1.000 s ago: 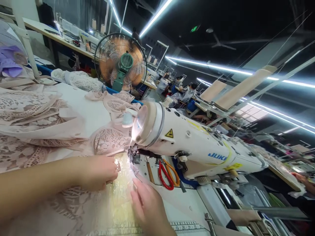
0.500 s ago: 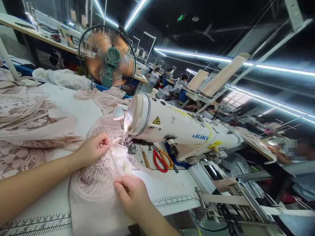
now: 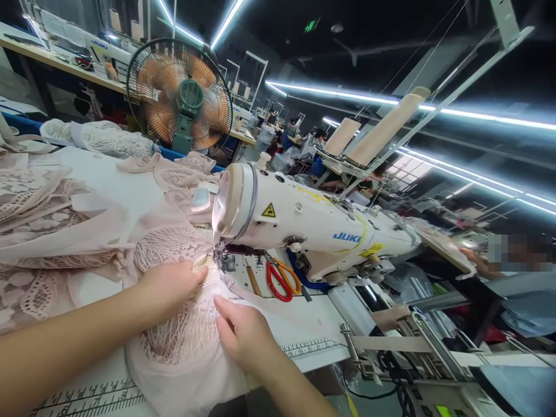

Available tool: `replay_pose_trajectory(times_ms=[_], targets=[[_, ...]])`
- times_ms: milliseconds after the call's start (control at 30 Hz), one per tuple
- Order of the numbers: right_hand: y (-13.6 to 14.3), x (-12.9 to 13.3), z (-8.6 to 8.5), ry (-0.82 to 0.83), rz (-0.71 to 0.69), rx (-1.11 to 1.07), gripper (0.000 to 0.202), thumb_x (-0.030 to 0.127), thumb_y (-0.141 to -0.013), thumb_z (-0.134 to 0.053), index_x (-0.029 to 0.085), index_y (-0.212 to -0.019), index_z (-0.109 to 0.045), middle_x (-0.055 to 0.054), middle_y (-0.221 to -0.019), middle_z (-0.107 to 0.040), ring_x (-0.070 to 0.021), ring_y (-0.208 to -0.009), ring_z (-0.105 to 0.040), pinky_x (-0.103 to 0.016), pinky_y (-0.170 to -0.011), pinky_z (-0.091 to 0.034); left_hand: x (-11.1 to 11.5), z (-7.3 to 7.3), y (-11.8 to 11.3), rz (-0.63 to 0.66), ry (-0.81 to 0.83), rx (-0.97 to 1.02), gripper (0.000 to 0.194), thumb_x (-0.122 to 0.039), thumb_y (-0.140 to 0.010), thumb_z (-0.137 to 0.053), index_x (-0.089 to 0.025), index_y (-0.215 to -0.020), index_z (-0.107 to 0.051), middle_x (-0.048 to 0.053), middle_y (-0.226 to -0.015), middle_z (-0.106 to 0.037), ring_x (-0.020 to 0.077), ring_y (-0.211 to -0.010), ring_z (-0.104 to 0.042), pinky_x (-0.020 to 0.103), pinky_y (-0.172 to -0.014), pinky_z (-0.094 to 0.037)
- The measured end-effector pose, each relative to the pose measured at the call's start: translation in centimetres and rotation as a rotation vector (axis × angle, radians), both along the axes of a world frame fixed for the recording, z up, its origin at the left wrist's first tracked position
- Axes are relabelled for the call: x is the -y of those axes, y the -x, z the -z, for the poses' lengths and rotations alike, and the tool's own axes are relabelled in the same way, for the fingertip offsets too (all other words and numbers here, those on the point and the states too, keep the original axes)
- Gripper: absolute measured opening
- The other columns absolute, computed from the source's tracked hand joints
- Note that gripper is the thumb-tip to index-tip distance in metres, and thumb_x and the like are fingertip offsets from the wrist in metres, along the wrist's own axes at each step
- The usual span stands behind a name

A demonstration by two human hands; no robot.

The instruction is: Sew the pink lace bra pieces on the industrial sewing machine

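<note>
Caged fan (image 3: 180,95), sewing machine (image 3: 110,57) on a far table (image 3: 65,66), lit ceiling tubes (image 3: 228,22), green sign (image 3: 311,25)

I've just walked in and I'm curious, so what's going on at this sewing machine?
A person has both hands on a pale pink lace garment beside the needle end of a white sewing machine. The left hand is on the lace near the needle; the right hand is at the garment's edge. Scissors with red and orange handles lie under the machine's arm.
</note>
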State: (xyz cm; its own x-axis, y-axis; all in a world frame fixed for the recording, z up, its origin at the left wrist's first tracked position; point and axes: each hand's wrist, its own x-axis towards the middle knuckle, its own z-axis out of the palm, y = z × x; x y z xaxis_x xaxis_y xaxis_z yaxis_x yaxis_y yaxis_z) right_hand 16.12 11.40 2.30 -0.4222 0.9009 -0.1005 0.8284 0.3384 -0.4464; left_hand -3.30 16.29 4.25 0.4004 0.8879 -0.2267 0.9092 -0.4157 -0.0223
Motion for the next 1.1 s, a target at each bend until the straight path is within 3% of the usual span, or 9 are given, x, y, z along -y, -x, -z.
replay_pose_trajectory(times_ms=[267, 400, 533, 667, 767, 867, 967, 1100], targets=[[0.0, -1.3, -0.8, 0.043, -0.034, 0.151, 0.047, 0.025, -0.092, -0.041, 0.017, -0.136, -0.056, -0.008, -0.088, -0.072, -0.0213, -0.075, -0.060, -0.030, -0.059, -0.030, -0.4, 0.7, -0.6, 0.015, -0.075, 0.035, 0.060, -0.006, -0.072, -0.055, -0.014, -0.131, -0.058, 0.012, -0.090, -0.072, 0.0288, -0.073, -0.069, 0.031, -0.052, -0.045], [0.0, -1.8, -1.1, 0.051, -0.029, 0.185, 0.050, 0.026, -0.093, -0.041, 0.018, -0.140, -0.054, -0.010, -0.093, -0.072, -0.0228, -0.079, -0.062, -0.030, -0.061, -0.032, -0.4, 0.8, -1.1, 0.014, -0.158, 0.024, 0.037, -0.008, -0.079, -0.053, -0.013, -0.113, -0.066, 0.013, -0.091, -0.067, 0.0263, -0.067, -0.066, 0.032, -0.050, -0.040], [0.0, -2.0, -1.2, 0.050, -0.034, 0.187, 0.049, 0.026, -0.093, -0.042, 0.019, -0.139, -0.055, -0.010, -0.091, -0.072, -0.0219, -0.077, -0.061, -0.030, -0.059, -0.032, -0.7, 1.7, -1.1, 0.196, -0.338, 0.043, 0.018, -0.008, -0.082, -0.054, -0.013, -0.082, -0.072, 0.013, -0.079, -0.062, 0.0290, -0.078, -0.062, 0.034, -0.051, -0.037], [-0.1, -2.2, -0.9, 0.043, -0.042, 0.173, 0.049, 0.026, -0.092, -0.042, 0.017, -0.139, -0.056, -0.010, -0.091, -0.071, -0.0221, -0.079, -0.061, -0.030, -0.061, -0.034, -1.0, 2.9, -0.6, 0.255, -0.552, 0.174, 0.024, -0.017, -0.081, -0.061, -0.018, -0.058, -0.065, 0.013, -0.084, -0.064, 0.0276, -0.074, -0.056, 0.038, -0.053, -0.037], [0.0, -2.3, -0.8, 0.034, -0.044, 0.173, 0.049, 0.025, -0.092, -0.042, 0.016, -0.138, -0.056, -0.010, -0.091, -0.071, -0.0222, -0.079, -0.062, -0.030, -0.061, -0.035, -1.2, 3.2, -0.4, 0.290, -0.660, 0.245, 0.028, -0.021, -0.083, -0.063, -0.018, -0.055, -0.064, 0.013, -0.090, -0.066, 0.0272, -0.080, -0.056, 0.043, -0.064, -0.042], [0.1, -2.5, -0.9, 0.017, -0.040, 0.175, 0.047, 0.025, -0.092, -0.042, 0.017, -0.135, -0.057, -0.010, -0.091, -0.071, -0.0218, -0.079, -0.062, -0.030, -0.061, -0.035, -1.7, 3.3, -0.4, 0.323, -0.648, 0.282, 0.030, -0.024, -0.084, -0.065, -0.016, -0.055, -0.065, 0.011, -0.086, -0.064, 0.0269, -0.085, -0.057, 0.046, -0.076, -0.044], [0.1, -2.6, -1.1, 0.018, -0.043, 0.181, 0.046, 0.024, -0.092, -0.042, 0.017, -0.134, -0.058, -0.010, -0.092, -0.071, -0.0219, -0.080, -0.062, -0.029, -0.061, -0.036, -2.1, 3.5, -0.3, 0.358, -0.607, 0.301, 0.031, -0.024, -0.085, -0.066, -0.016, -0.054, -0.064, 0.008, -0.074, -0.060, 0.0255, -0.078, -0.056, 0.042, -0.072, -0.045], [0.0, -2.6, -1.1, 0.014, -0.051, 0.159, 0.046, 0.023, -0.091, -0.042, 0.016, -0.134, -0.058, -0.010, -0.091, -0.071, -0.0217, -0.079, -0.061, -0.029, -0.061, -0.036, -2.1, 3.6, -0.1, 0.357, -0.579, 0.271, 0.018, -0.024, -0.088, -0.062, -0.011, -0.079, -0.071, 0.008, -0.077, -0.060, 0.0254, -0.074, -0.057, 0.040, -0.068, -0.045]])
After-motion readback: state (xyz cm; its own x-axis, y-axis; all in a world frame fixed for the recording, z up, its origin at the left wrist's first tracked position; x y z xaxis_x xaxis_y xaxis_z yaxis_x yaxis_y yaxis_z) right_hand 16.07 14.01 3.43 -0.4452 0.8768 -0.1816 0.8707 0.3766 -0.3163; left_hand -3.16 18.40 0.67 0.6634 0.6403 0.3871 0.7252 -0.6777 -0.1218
